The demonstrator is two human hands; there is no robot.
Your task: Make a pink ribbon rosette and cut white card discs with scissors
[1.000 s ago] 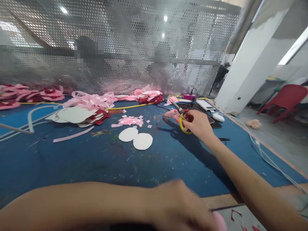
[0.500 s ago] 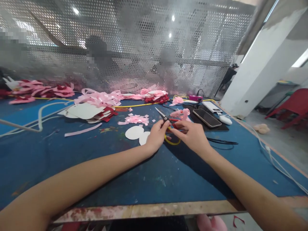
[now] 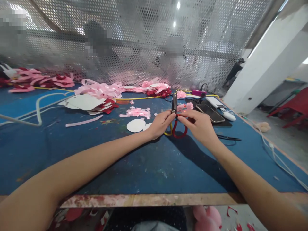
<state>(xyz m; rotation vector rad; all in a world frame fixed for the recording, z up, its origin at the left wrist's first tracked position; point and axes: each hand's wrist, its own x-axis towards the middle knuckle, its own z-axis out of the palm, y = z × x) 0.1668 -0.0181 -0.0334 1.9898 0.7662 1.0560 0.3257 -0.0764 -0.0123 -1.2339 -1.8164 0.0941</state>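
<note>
Scissors [image 3: 175, 118], red-yellow handles, blades upright, both hands [image 3: 161, 124]

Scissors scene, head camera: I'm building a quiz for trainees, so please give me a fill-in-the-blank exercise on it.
1. Both hands, left hand and right hand, hold the red-and-yellow-handled metal scissors with the blades pointing ____.
2. The white paper discs lie on the ____ table mat.
3. The black smartphone lies to the ____ of the scissors.

Missing words: up; blue; right
</note>
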